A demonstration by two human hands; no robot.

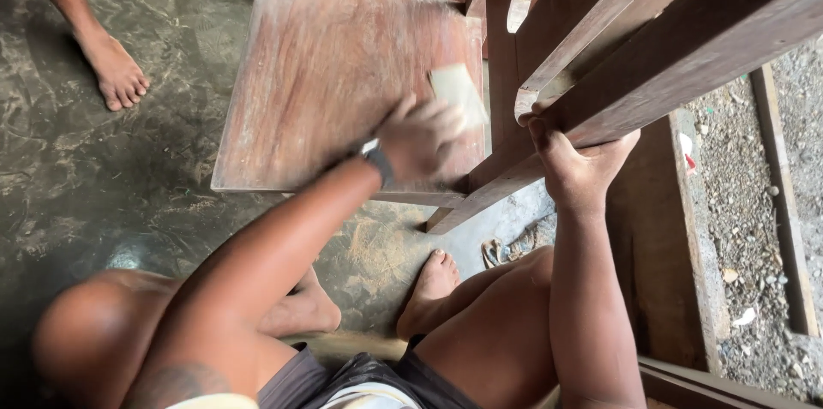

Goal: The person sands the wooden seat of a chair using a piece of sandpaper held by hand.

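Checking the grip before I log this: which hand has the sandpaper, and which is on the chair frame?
The left hand presses the pale sandpaper against the chair seat; the right hand grips a dark wooden frame rail.

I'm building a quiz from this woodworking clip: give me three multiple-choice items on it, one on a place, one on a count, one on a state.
1. Where is the sandpaper?
A. on the floor
B. on the chair seat, under the left hand
C. on the gravel

2. How many bare feet are in view?
A. one
B. two
C. three

3. What is the right hand doing?
A. gripping a wooden bar of the chair
B. hanging free
C. resting on the knee

Answers:
1 B, the left hand presses the pale sheet on the chair seat.
2 C, two below the seat, another person's foot top left.
3 A, its fingers wrap the wooden bar.
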